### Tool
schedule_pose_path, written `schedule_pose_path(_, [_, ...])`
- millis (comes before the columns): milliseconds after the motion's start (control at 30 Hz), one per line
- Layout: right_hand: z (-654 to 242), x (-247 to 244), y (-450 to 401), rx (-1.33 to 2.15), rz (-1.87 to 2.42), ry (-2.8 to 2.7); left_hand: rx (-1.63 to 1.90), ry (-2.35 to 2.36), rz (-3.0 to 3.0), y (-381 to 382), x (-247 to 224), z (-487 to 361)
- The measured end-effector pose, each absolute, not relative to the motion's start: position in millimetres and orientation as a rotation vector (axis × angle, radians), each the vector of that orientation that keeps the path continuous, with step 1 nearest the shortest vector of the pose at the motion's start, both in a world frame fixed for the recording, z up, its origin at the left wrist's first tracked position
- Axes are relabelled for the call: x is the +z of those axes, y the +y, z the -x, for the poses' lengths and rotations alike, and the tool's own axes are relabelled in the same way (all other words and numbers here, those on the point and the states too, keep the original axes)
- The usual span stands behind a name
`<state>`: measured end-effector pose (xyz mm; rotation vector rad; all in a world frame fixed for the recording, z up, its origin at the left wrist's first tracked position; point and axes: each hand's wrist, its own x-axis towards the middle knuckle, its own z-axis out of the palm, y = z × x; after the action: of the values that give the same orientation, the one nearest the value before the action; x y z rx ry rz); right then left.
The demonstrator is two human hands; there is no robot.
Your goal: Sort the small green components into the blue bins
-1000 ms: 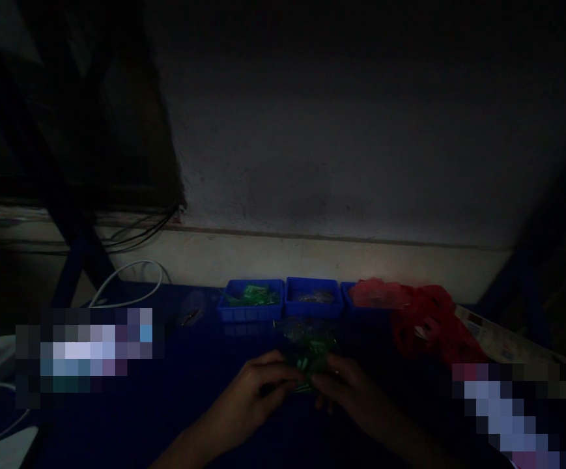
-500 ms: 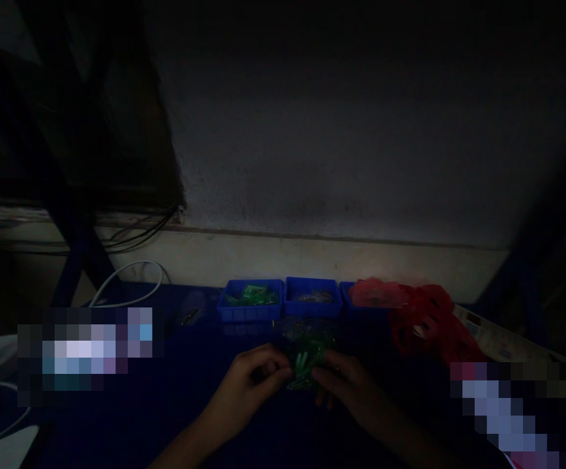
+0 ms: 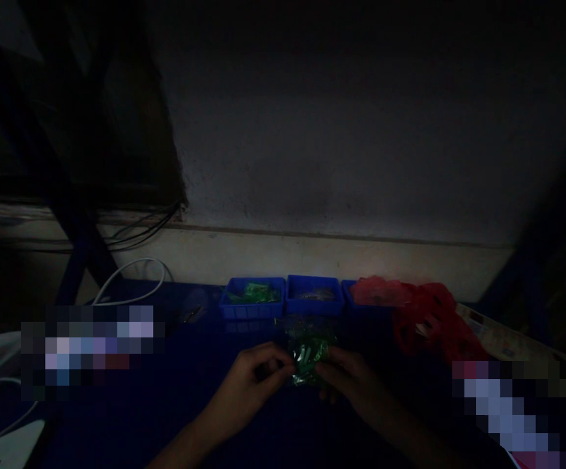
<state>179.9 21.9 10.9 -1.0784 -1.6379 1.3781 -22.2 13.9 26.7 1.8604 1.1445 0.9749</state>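
Observation:
Between my hands is a small clear plastic bag [image 3: 307, 355] with green pieces in it, shiny where light catches the film. My left hand [image 3: 266, 374] pinches its left edge between thumb and fingers. On the opposite edge, my right hand [image 3: 346, 374] grips it, thumb on top and other fingers partly hidden below. Just beyond the bag stand a blue bin [image 3: 252, 311] with green packets inside and another blue bin [image 3: 314, 309] holding clear or silvery items I cannot make out.
A third blue bin [image 3: 348, 294] is partly covered by red plastic bags [image 3: 429, 319]. Left of the bins lies a small clear packet [image 3: 193, 314]. A white cable [image 3: 160, 280] loops at the back left, before the wall. Blue frame posts rise at both sides. Two patches are blurred out.
The bag has tilted slightly between my hands, so its film glints more and its green contents look different. Both hands keep their hold. The view has shifted a little.

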Motion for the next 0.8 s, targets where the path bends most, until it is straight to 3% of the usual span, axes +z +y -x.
schedule_pose_path(633, [-179.5, 18.5, 20.9, 1.348, 1.099, -1.644, 1.055, 1.055, -1.611, 16.8, 21.1, 19.9])
schedule_pose_path(800, [-179.6, 18.2, 20.3, 1.345, 1.101, -1.642, 0.928, 1.018, -1.583, 18.9, 22.8, 20.8])
